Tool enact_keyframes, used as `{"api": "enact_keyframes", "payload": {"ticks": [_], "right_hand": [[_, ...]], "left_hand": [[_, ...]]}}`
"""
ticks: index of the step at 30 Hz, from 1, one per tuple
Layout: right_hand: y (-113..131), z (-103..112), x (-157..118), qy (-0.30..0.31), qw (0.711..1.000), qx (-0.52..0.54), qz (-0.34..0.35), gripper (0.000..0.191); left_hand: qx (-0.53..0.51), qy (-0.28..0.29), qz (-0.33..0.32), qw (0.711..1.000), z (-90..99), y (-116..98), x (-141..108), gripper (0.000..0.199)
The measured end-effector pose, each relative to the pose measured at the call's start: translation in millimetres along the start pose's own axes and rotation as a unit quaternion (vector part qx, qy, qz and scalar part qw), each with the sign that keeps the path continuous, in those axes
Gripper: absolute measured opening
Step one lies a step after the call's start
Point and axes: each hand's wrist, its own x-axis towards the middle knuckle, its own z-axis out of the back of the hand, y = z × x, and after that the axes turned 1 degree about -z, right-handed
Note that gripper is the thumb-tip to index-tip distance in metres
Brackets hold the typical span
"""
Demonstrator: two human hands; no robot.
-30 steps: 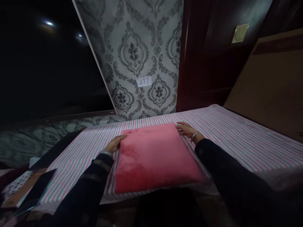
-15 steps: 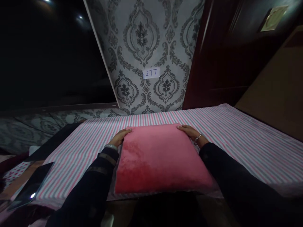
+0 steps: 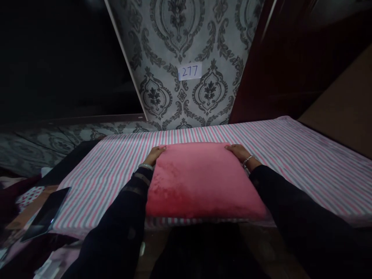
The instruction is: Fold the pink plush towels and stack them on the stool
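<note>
A square pink cushion [image 3: 203, 180], darker red along its near left part, lies on a table covered with a pink, grey and white striped cloth [image 3: 95, 174]. My left hand [image 3: 155, 155] grips its far left corner, thumb on top. At the far right corner, my right hand [image 3: 238, 152] holds on in the same way, a bracelet at the wrist. The undersides of both hands' fingers are hidden. The cushion's near edge reaches the table's front edge.
On the wall behind hangs a paper marked 277 [image 3: 190, 71]. A large dark screen [image 3: 66, 62] fills the upper left. Lower left, a dark tablet-like device [image 3: 46, 213] lies beside cloths. A dark red door or panel [image 3: 285, 69] stands at the right.
The view has tilted down, so the wall paper sits higher in the picture. Both hands still grip the cushion's far corners, and its near edge now shows striped cloth beneath it.
</note>
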Motion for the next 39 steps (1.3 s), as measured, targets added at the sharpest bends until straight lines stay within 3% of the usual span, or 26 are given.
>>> {"api": "enact_keyframes", "payload": {"ticks": [5, 8, 10, 12, 15, 18, 21, 25, 39], "right_hand": [[21, 17, -8, -0.005, 0.996, -0.078, 0.035, 0.021], [47, 7, -13, -0.010, 0.988, -0.108, 0.107, 0.036], [67, -11, -20, 0.013, 0.979, -0.130, 0.155, 0.043], [83, -32, -30, 0.031, 0.962, -0.187, 0.197, 0.047], [92, -57, -46, 0.015, 0.930, -0.304, 0.208, 0.049], [80, -69, -54, -0.014, 0.913, -0.359, 0.193, 0.046], [59, -75, -53, -0.035, 0.908, -0.360, 0.211, 0.044], [44, -80, -45, -0.050, 0.907, -0.346, 0.232, 0.044], [43, -79, -46, -0.065, 0.896, -0.381, 0.219, 0.052]], "left_hand": [[0.069, -0.009, -0.011, 0.998, 16.5, -23, -7, 0.039], [0.154, -0.039, -0.102, 0.982, -2.5, -41, -15, 0.052], [0.285, -0.017, -0.202, 0.937, -29.9, -50, -24, 0.061], [0.407, 0.031, -0.245, 0.879, -59.0, -51, -34, 0.065], [0.519, 0.033, -0.235, 0.821, -86.7, -39, -49, 0.064], [0.566, -0.016, -0.234, 0.791, -91.8, -17, -56, 0.062], [0.574, -0.036, -0.255, 0.778, -88.0, 1, -54, 0.066], [0.578, -0.042, -0.270, 0.768, -83.9, 8, -50, 0.067], [0.630, -0.053, -0.173, 0.756, -74.2, 3, -39, 0.067]]}}
